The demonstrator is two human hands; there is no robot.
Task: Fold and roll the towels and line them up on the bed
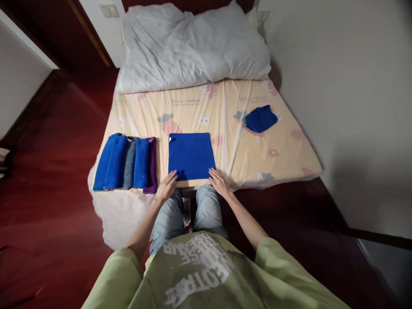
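Observation:
A bright blue cloth (191,154) lies spread flat and square on the bed's near edge. My left hand (166,186) rests at its near left corner, fingers stretched out and flat. At the near right corner lies my right hand (219,181), fingers likewise flat on the cloth's edge. Neither hand grips anything. To the left sits a row of several folded cloths (127,162), blue, grey and purple, side by side. A crumpled blue cloth (260,118) lies apart on the right side of the bed.
The bed has a pale yellow patterned sheet (273,159) and a white duvet (193,47) bunched at the far end. A wall runs along the right. Dark red floor lies to the left and around my legs.

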